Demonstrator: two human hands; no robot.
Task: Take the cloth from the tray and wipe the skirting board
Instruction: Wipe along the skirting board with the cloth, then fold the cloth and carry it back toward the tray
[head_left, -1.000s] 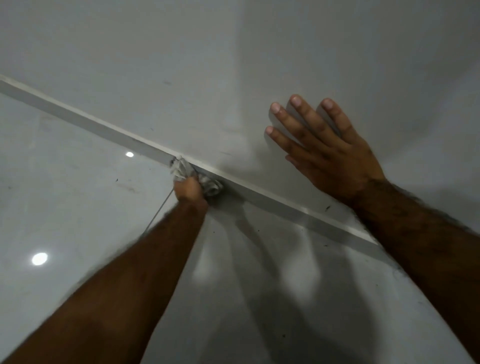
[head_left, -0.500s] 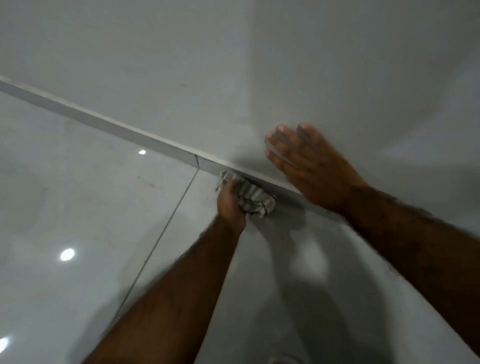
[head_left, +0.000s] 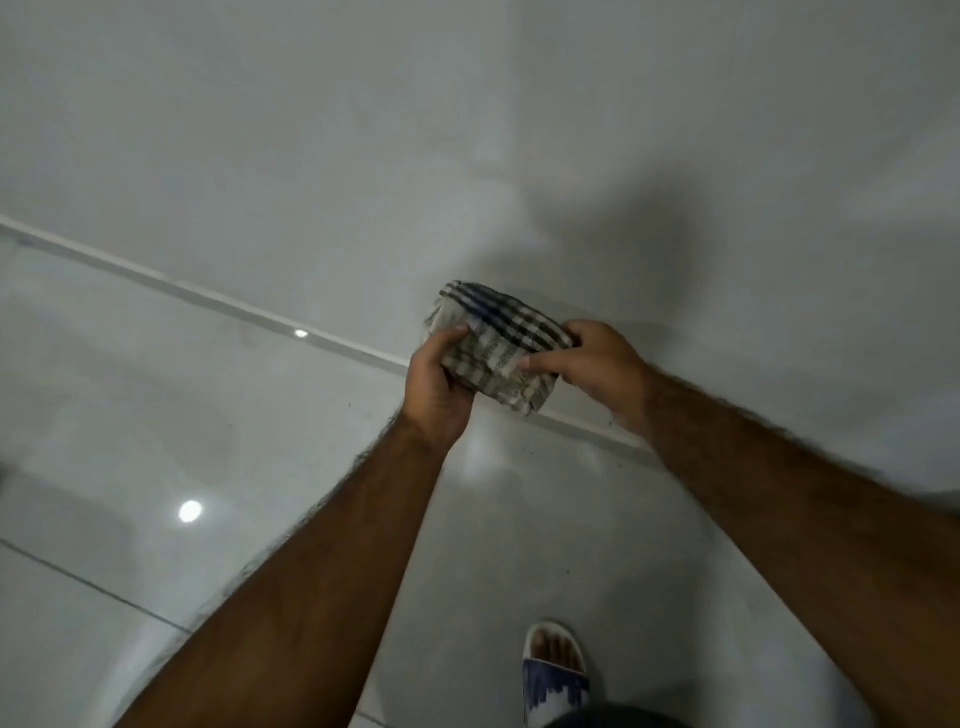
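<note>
A folded checked cloth (head_left: 497, 345), pale with dark stripes, is held up in the air in front of the wall. My left hand (head_left: 436, 387) grips its left end from below. My right hand (head_left: 597, 364) grips its right end, thumb on the front face. The white skirting board (head_left: 218, 296) runs diagonally from the upper left down to the right, along the foot of the wall; the cloth and hands hide its middle stretch. The cloth is off the board. No tray is in view.
The plain white wall (head_left: 467, 130) fills the upper half. Glossy white floor tiles (head_left: 156, 415) with light reflections lie below. My foot in a blue and white sandal (head_left: 555, 670) stands on the floor at the bottom, close to the wall.
The left hand lifted the cloth off the skirting board. The right hand left the wall and took hold of the cloth's other end. The view rose and pulled back.
</note>
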